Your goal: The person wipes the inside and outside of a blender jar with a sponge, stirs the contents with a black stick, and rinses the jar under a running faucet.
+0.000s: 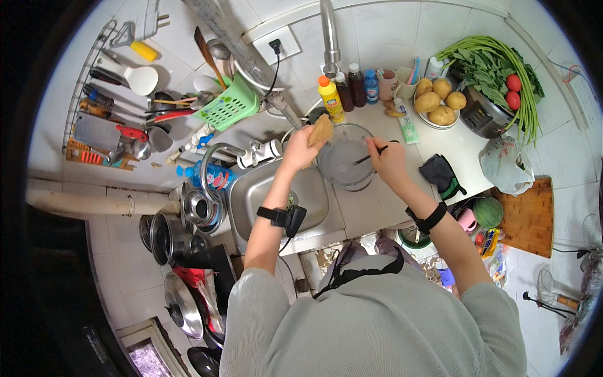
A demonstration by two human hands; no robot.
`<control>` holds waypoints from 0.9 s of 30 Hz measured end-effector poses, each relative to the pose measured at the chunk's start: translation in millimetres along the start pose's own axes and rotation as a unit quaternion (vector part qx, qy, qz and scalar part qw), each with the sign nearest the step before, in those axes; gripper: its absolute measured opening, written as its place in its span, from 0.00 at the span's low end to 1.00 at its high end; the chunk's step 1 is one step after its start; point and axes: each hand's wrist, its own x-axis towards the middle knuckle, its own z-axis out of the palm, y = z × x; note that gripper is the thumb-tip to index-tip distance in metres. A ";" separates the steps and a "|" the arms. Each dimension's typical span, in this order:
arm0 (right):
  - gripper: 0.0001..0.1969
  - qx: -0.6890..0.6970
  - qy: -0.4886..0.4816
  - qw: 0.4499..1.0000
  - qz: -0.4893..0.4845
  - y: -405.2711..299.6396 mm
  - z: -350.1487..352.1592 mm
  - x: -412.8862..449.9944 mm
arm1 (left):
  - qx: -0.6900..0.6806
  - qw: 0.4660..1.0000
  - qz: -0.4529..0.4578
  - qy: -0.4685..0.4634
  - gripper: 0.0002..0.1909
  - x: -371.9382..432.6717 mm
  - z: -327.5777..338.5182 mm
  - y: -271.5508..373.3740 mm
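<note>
A tan loofah-like scrubbing pad is gripped in my left hand, over the corner where the sink meets the counter. My right hand pinches a thin dark stick, its lower end reaching over or into a large clear glass bowl. The bowl stands on the counter just right of the sink and looks cloudy grey inside; whether that is liquid I cannot tell. Both hands are close to its rim, left hand on the left side and right hand on the right. My fingertips partly hide the pad and the stick.
The steel sink with its curved faucet lies to the left. Bottles line the wall behind the bowl. Potatoes, a rice cooker under greens and a dark glove sit to the right.
</note>
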 end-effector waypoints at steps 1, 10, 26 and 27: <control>0.14 -0.005 0.003 1.000 -0.001 0.4 0.9 -0.3 | 0.027 0.999 0.008 0.028 0.15 -2.1 -1.2 2.9; 0.16 -0.086 -0.063 0.994 0.003 1.1 -4.0 10.1 | 0.026 0.987 -0.158 -0.006 0.26 -40.6 -27.0 4.3; 0.22 0.143 -0.072 0.987 -0.026 -63.0 -74.6 66.6 | -0.101 0.988 0.069 0.092 0.31 -53.9 -36.4 72.6; 0.22 0.154 -0.056 0.986 -0.024 -65.7 -86.6 70.1 | 0.056 0.987 0.115 0.098 0.30 -49.8 -30.7 76.5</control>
